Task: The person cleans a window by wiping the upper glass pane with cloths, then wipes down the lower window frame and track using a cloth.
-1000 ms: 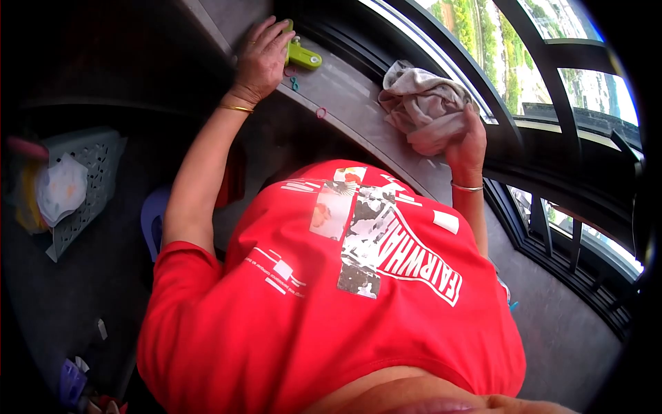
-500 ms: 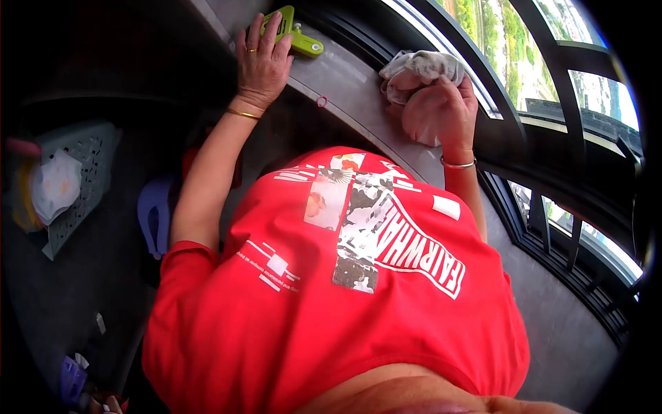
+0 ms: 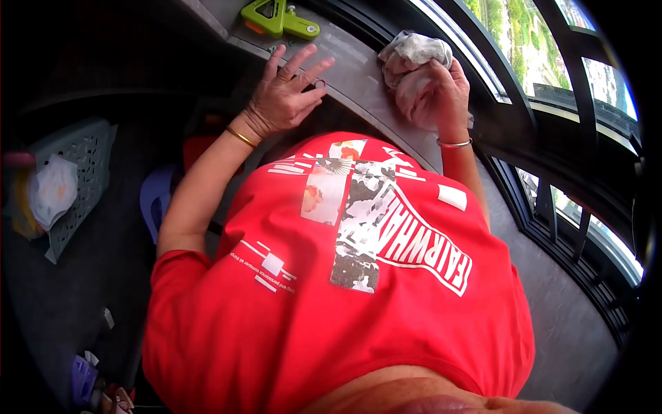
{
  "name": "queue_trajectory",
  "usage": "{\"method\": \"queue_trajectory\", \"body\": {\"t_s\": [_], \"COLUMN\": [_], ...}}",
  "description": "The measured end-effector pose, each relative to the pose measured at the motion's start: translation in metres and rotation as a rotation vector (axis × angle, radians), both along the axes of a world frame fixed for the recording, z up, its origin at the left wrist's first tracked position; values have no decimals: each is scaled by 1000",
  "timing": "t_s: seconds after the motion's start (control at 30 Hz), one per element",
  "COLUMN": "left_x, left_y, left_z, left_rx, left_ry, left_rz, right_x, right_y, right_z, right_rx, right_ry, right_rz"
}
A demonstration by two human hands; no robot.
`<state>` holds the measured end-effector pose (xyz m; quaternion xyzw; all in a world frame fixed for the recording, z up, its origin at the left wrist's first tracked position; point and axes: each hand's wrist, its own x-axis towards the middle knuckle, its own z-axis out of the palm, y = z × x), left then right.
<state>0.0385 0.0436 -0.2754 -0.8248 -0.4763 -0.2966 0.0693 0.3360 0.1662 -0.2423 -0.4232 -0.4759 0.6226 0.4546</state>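
My left hand [image 3: 289, 93] hovers at the edge of the grey window ledge [image 3: 352, 86], fingers spread and holding nothing. Close by its fingertips is a small red ring-shaped band [image 3: 319, 83], which its thumb may be touching; I cannot tell. Above that hand on the ledge lies a lime-green triangular tool [image 3: 279, 18] with a rounded arm and an orange part. Bunched in my right hand [image 3: 449, 96] is a crumpled whitish-grey cloth [image 3: 416, 55], which hangs over the ledge beside the window frame.
Dark window frames with bars [image 3: 503, 76] curve along the right. Lower left, a grey perforated basket [image 3: 86, 176] has white and yellow items by it. A purple curved object [image 3: 155, 196] sits beside my left arm. Another purple item [image 3: 84, 378] is at the bottom left.
My left hand has come off the green tool and moved down and right toward the red band. My right hand keeps its hold on the cloth. The view has shifted slightly.
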Motion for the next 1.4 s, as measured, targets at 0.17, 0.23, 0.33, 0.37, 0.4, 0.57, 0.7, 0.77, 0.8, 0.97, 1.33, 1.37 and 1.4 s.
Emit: {"method": "queue_trajectory", "body": {"t_s": [0.17, 0.23, 0.33, 0.37, 0.4, 0.57, 0.7, 0.77, 0.8, 0.97, 1.33, 1.37, 1.4], "left_x": [-1, -4, -10, -12, -14, -22, -11, 1, 6, 25, 26, 27, 29], "left_y": [-1, 2, 9, 13, 16, 19, 21, 31, 37, 68, 85, 87, 88], "left_z": [-16, -19, -22, -23, -24, -25, -24, -13, -12, -11, -8, -7, -6], "left_rx": [-125, -139, -132, -107, -80, -105, -20, 8, 15, -13, 233, 238, 249], "left_ry": [94, 63, 115, 134, 154, 210, 129, 73, 72, 71, 50, 50, 49], "left_rz": [12, 46, 151, 252, 354, 416, 374, 354, 356, 394, 445, 447, 456], "right_x": [-3, -3, 0, 0, -1, -12, -36, -61, -71, -113, -171, -173, -173], "right_y": [0, -1, 3, 3, 2, 4, 4, 1, 5, 45, 74, 75, 75], "right_z": [6, 4, -3, -2, 0, 18, 42, 46, 41, -7, 20, 24, 26], "right_rx": [-14, -2, -24, -21, -30, -73, -23, 7, 12, 1056, 1277, 1285, 1288], "right_ry": [-76, -42, -33, -32, -36, -17, 4, -5, -27, -815, -1172, -1204, -1240], "right_rz": [-5, 7, 24, 22, 17, -10, -29, -56, -103, -59, 208, 236, 268]}}
